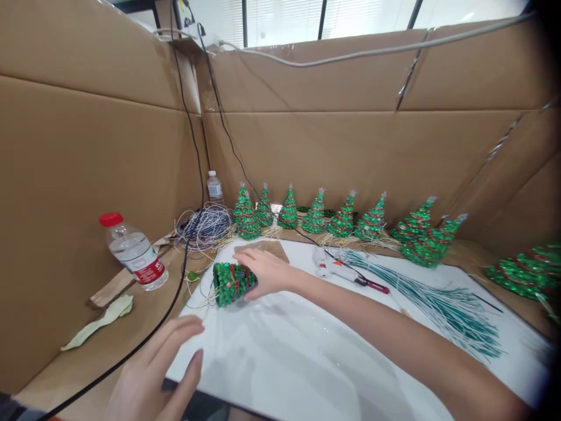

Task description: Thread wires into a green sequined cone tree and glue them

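Note:
A small green tinsel Christmas tree (pixel 228 285) with red garland lies tipped on its side over the white board (pixel 302 345), its open base facing left. My right hand (pixel 266 272) is wrapped round its upper part, and the tip is hidden by the hand. Thin pale wires trail from the base. My left hand (pixel 162 365) is held in front of the tree, apart from it, with fingers and thumb spread and nothing between them.
Several finished trees (pixel 319 211) stand along the back cardboard wall (pixel 315 140). Green wire stems (pixel 442 310), a glue gun (pixel 344 272) and red-handled cutters (pixel 372 285) lie on the right. On the left are a water bottle (pixel 135 257), tangled wire (pixel 208 227) and a black cable (pixel 177 295).

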`<state>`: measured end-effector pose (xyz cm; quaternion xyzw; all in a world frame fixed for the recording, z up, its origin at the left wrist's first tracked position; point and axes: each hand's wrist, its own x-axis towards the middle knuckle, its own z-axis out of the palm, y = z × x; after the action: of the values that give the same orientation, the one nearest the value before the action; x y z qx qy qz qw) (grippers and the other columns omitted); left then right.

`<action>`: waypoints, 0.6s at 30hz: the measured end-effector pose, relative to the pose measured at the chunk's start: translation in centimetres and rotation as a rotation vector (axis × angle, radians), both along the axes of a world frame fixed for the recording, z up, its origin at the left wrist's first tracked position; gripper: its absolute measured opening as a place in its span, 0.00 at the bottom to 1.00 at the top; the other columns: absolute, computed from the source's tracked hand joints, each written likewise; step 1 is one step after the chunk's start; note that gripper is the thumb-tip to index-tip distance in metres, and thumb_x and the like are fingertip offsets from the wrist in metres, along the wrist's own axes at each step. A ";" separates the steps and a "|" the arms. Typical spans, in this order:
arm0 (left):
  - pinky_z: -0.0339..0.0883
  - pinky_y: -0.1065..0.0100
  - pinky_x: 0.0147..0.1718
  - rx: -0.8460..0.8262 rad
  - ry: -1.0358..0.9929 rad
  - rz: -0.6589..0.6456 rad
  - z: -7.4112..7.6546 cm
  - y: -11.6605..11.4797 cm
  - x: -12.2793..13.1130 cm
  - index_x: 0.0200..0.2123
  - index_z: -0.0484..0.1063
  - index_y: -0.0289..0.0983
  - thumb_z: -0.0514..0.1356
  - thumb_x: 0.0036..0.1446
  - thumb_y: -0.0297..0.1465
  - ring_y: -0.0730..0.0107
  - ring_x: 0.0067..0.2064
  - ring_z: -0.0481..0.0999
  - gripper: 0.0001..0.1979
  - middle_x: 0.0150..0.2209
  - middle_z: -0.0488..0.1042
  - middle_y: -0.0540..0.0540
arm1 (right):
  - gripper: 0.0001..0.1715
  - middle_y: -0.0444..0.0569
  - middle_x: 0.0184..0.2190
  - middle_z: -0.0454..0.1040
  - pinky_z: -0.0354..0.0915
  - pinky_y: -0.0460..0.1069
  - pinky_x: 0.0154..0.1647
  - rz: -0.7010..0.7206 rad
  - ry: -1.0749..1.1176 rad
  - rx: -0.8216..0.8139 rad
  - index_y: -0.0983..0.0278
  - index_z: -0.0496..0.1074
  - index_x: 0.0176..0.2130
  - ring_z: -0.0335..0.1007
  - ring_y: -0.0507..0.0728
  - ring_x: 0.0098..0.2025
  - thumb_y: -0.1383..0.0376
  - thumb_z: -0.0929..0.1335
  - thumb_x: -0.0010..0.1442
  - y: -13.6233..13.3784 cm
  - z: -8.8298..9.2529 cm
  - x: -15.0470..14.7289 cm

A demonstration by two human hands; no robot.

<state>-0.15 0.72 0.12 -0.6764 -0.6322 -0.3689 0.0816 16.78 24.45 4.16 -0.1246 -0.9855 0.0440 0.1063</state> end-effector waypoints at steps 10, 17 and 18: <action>0.65 0.54 0.53 -0.281 -0.133 0.063 -3.1 7.2 -2.0 0.55 0.60 0.32 0.53 0.56 0.33 0.55 0.54 0.70 0.23 0.52 0.71 0.36 | 0.49 0.56 0.44 0.69 0.61 0.53 0.46 0.027 -0.033 0.040 0.69 0.59 0.56 0.67 0.63 0.45 0.56 0.77 0.40 0.6 -2.1 -2.4; 0.69 0.58 0.49 -0.077 -0.070 -0.011 -0.6 3.4 1.6 0.50 0.67 0.38 0.55 0.58 0.33 0.58 0.50 0.73 0.16 0.48 0.74 0.41 | 0.48 0.56 0.51 0.65 0.56 0.53 0.52 0.111 0.078 0.038 0.67 0.55 0.59 0.62 0.61 0.53 0.53 0.74 0.47 0.7 -1.8 1.8; 0.70 0.62 0.48 -0.029 -0.067 -0.045 0.1 2.1 2.5 0.48 0.68 0.40 0.55 0.59 0.33 0.60 0.50 0.74 0.14 0.47 0.74 0.42 | 0.48 0.56 0.52 0.64 0.56 0.53 0.53 0.123 0.098 0.034 0.67 0.54 0.59 0.61 0.60 0.54 0.53 0.73 0.48 0.9 -1.6 2.7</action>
<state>2.38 2.82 0.26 -0.6790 -0.6245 -0.3836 0.0423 19.44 25.32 2.60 -0.0597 -0.9855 0.0397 0.1537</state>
